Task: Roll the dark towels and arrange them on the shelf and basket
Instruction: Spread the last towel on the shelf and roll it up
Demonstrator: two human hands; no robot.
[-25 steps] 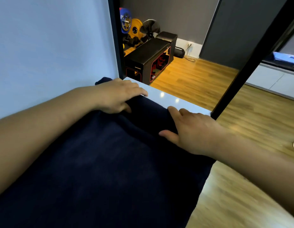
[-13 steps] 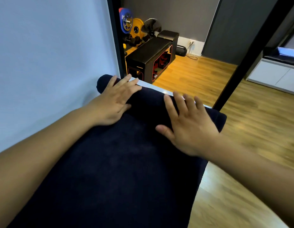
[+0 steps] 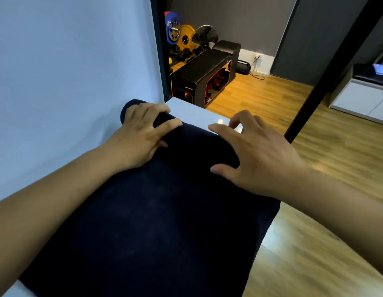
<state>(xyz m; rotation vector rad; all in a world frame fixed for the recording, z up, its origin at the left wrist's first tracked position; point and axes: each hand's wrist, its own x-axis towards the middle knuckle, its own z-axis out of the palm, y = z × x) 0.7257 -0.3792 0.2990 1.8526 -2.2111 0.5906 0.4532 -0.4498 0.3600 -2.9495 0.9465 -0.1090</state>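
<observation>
1. White table [image 3: 197, 115] carries the dark towel [image 3: 154, 221], rolled at its far edge.
2. Our left hand [image 3: 143, 138] grips the roll; right hand [image 3: 257, 155] released above it.
3. We judge one-sided pressure could skew the roll.

At your nine to eleven o'clock stands a plain pale blue wall [image 3: 68, 71]. Past its dark edge, at twelve o'clock, you see a black bench with red trim [image 3: 199, 70] on the glossy wooden floor [image 3: 263, 97]. A blue weight plate [image 3: 173, 28], a yellow weight plate [image 3: 186, 38] and a fan [image 3: 204, 36] stand behind it, near a grey wall [image 3: 239, 18]. A black post [image 3: 336, 61] slants up at one o'clock, and a white cabinet [image 3: 361, 99] sits at two o'clock.
</observation>
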